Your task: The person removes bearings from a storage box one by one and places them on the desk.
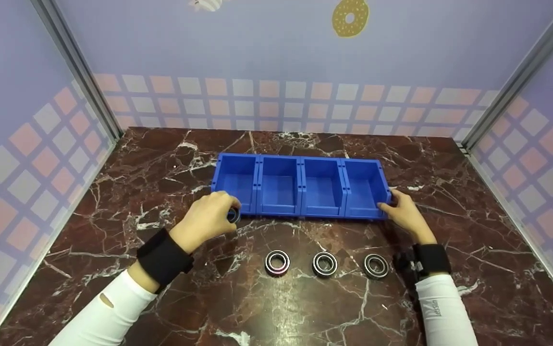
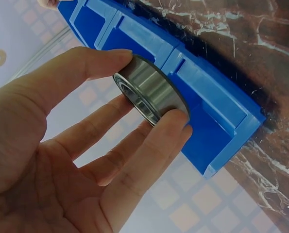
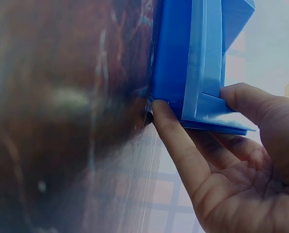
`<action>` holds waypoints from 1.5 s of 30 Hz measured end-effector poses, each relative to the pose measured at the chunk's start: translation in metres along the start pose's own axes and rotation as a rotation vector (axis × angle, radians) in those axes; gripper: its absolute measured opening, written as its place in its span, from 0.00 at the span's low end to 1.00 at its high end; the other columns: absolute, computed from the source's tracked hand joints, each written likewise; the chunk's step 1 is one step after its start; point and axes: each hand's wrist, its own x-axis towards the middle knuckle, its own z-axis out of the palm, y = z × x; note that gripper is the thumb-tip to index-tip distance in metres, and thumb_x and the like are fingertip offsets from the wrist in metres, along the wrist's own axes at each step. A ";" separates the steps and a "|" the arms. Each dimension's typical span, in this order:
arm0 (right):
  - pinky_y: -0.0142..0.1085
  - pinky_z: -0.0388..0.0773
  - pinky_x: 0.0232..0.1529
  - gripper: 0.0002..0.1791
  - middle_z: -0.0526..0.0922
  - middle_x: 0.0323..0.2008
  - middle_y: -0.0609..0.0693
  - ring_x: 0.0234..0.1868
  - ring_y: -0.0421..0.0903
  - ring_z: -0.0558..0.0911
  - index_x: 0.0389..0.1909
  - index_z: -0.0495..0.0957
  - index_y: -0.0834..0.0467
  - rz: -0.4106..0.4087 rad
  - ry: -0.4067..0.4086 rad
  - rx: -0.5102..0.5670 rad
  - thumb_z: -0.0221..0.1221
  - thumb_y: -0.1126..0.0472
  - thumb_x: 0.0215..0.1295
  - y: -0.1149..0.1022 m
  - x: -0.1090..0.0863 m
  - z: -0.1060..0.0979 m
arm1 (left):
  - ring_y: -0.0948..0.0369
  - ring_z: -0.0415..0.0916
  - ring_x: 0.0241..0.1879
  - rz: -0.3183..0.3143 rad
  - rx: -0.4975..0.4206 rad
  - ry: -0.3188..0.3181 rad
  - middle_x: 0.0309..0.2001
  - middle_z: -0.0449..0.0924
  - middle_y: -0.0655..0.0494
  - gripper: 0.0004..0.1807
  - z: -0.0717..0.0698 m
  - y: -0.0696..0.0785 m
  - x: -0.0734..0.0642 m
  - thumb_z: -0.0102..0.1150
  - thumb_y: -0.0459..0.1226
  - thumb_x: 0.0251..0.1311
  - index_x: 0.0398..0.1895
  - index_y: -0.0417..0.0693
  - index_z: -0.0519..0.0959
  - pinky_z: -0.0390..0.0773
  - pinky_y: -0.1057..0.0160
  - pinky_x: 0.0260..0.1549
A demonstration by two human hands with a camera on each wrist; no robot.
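My left hand (image 1: pixel 209 216) pinches a steel ball bearing (image 2: pixel 151 90) between thumb and fingertips, in front of the leftmost blue compartment. A row of joined blue storage bins (image 1: pixel 278 210) stands on the table, open at the top. At its right end my right hand (image 1: pixel 405 214) grips the side wall, the thumb on the inner side and the fingers outside, as the right wrist view shows. Three more bearings lie flat in front of the bins: a left bearing (image 1: pixel 277 263), a middle bearing (image 1: pixel 325 264) and a right bearing (image 1: pixel 376 266).
The dark red marbled table (image 1: pixel 170 298) carries everything. Lilac panels with a checkered band (image 1: pixel 269 103) close off the back and both sides, joined by grey metal posts (image 1: pixel 84 72) at the corners.
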 end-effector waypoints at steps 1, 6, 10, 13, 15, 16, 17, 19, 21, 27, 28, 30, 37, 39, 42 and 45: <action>0.26 0.70 0.24 0.27 0.80 0.44 0.63 0.26 0.36 0.75 0.66 0.66 0.80 -0.005 0.001 0.000 0.59 0.73 0.70 0.000 0.000 0.000 | 0.43 0.82 0.45 -0.002 -0.001 -0.006 0.45 0.84 0.40 0.21 0.001 0.000 -0.001 0.72 0.30 0.45 0.48 0.37 0.86 0.83 0.43 0.41; 0.26 0.69 0.23 0.27 0.80 0.41 0.60 0.22 0.34 0.72 0.66 0.66 0.81 -0.011 0.008 -0.009 0.59 0.73 0.70 0.002 0.001 0.000 | 0.42 0.82 0.46 -0.005 -0.004 -0.027 0.45 0.84 0.40 0.22 0.008 0.000 -0.006 0.75 0.31 0.47 0.49 0.36 0.86 0.83 0.43 0.43; 0.25 0.70 0.24 0.27 0.81 0.42 0.62 0.23 0.32 0.73 0.66 0.65 0.80 0.001 0.004 -0.034 0.59 0.72 0.71 0.004 0.002 0.000 | 0.41 0.82 0.45 -0.004 -0.003 -0.031 0.44 0.83 0.41 0.22 0.014 -0.001 -0.011 0.75 0.31 0.45 0.47 0.36 0.86 0.83 0.42 0.42; 0.23 0.74 0.32 0.27 0.81 0.49 0.71 0.33 0.35 0.78 0.66 0.65 0.81 -0.005 0.002 -0.027 0.58 0.73 0.71 0.004 0.002 0.000 | 0.42 0.82 0.45 0.000 -0.003 -0.038 0.43 0.83 0.41 0.21 0.017 -0.001 -0.015 0.73 0.30 0.45 0.47 0.36 0.86 0.83 0.43 0.41; 0.22 0.75 0.38 0.27 0.79 0.54 0.75 0.41 0.39 0.80 0.66 0.65 0.81 -0.013 0.000 -0.014 0.58 0.73 0.71 0.004 0.003 0.001 | 0.42 0.82 0.44 0.003 -0.004 -0.044 0.42 0.83 0.42 0.21 0.018 -0.001 -0.018 0.73 0.30 0.45 0.46 0.36 0.86 0.83 0.43 0.40; 0.22 0.75 0.41 0.27 0.78 0.56 0.76 0.44 0.40 0.79 0.66 0.65 0.82 -0.018 -0.001 -0.007 0.58 0.73 0.70 0.004 0.002 0.001 | 0.42 0.82 0.44 0.006 -0.002 -0.044 0.42 0.83 0.42 0.20 0.019 -0.001 -0.019 0.73 0.30 0.45 0.46 0.37 0.86 0.83 0.43 0.40; 0.22 0.75 0.41 0.27 0.78 0.57 0.77 0.45 0.42 0.79 0.66 0.65 0.82 -0.021 -0.001 -0.005 0.58 0.74 0.70 0.004 0.002 0.001 | 0.42 0.82 0.43 0.009 0.000 -0.045 0.41 0.83 0.43 0.20 0.020 0.000 -0.021 0.74 0.30 0.44 0.46 0.37 0.86 0.83 0.43 0.40; 0.22 0.75 0.42 0.26 0.78 0.56 0.77 0.46 0.43 0.80 0.65 0.66 0.82 -0.023 0.000 0.000 0.58 0.74 0.70 0.003 0.002 0.001 | 0.43 0.82 0.42 0.012 0.003 -0.046 0.40 0.83 0.43 0.20 0.021 0.000 -0.023 0.74 0.30 0.44 0.45 0.37 0.87 0.83 0.43 0.39; 0.22 0.75 0.42 0.26 0.78 0.56 0.76 0.45 0.42 0.79 0.65 0.66 0.82 -0.025 0.002 0.000 0.58 0.74 0.70 0.002 0.001 0.001 | 0.43 0.82 0.41 0.014 0.001 -0.048 0.39 0.82 0.43 0.19 0.023 0.001 -0.025 0.74 0.30 0.44 0.44 0.37 0.87 0.83 0.43 0.38; 0.22 0.75 0.42 0.26 0.79 0.55 0.76 0.43 0.39 0.79 0.65 0.66 0.81 -0.022 0.008 -0.002 0.58 0.74 0.70 0.002 0.001 0.001 | 0.44 0.82 0.40 0.001 -0.018 -0.060 0.39 0.82 0.43 0.20 0.029 0.005 -0.032 0.74 0.29 0.44 0.45 0.36 0.87 0.83 0.44 0.37; 0.22 0.75 0.42 0.26 0.79 0.55 0.76 0.43 0.39 0.79 0.65 0.66 0.81 -0.021 0.008 -0.002 0.58 0.74 0.70 0.002 0.001 0.001 | 0.44 0.82 0.40 -0.001 -0.021 -0.061 0.39 0.82 0.43 0.20 0.031 0.005 -0.033 0.75 0.29 0.44 0.45 0.37 0.87 0.83 0.44 0.37; 0.22 0.74 0.42 0.26 0.78 0.56 0.76 0.44 0.41 0.79 0.65 0.66 0.81 -0.021 0.006 -0.004 0.58 0.74 0.70 0.002 0.001 0.001 | 0.44 0.82 0.39 -0.002 -0.024 -0.061 0.39 0.82 0.43 0.20 0.033 0.006 -0.035 0.75 0.29 0.43 0.44 0.36 0.87 0.83 0.44 0.36; 0.22 0.74 0.43 0.27 0.78 0.56 0.77 0.48 0.45 0.80 0.66 0.65 0.82 -0.023 0.003 -0.010 0.59 0.73 0.70 0.002 0.001 0.001 | 0.42 0.82 0.39 -0.001 -0.031 -0.047 0.38 0.82 0.43 0.21 0.041 0.006 -0.041 0.78 0.29 0.42 0.44 0.37 0.87 0.83 0.42 0.36; 0.22 0.75 0.43 0.27 0.78 0.56 0.77 0.47 0.44 0.80 0.66 0.65 0.81 -0.019 0.002 -0.010 0.58 0.73 0.70 0.001 0.001 0.001 | 0.42 0.82 0.39 0.003 -0.041 -0.046 0.38 0.82 0.43 0.20 0.043 0.006 -0.043 0.78 0.29 0.43 0.44 0.37 0.87 0.83 0.42 0.37; 0.23 0.76 0.42 0.28 0.77 0.57 0.77 0.45 0.41 0.80 0.67 0.64 0.81 -0.001 -0.004 0.008 0.58 0.73 0.71 0.000 0.001 0.002 | 0.42 0.82 0.40 0.009 -0.056 -0.050 0.38 0.82 0.44 0.20 0.046 0.005 -0.045 0.78 0.28 0.43 0.44 0.36 0.87 0.83 0.43 0.38; 0.24 0.77 0.41 0.29 0.76 0.59 0.77 0.45 0.41 0.80 0.69 0.62 0.80 0.014 -0.012 0.024 0.57 0.73 0.72 -0.001 0.000 0.002 | 0.42 0.82 0.40 0.019 -0.064 -0.046 0.38 0.82 0.44 0.19 0.048 0.005 -0.048 0.77 0.27 0.43 0.43 0.36 0.87 0.83 0.43 0.39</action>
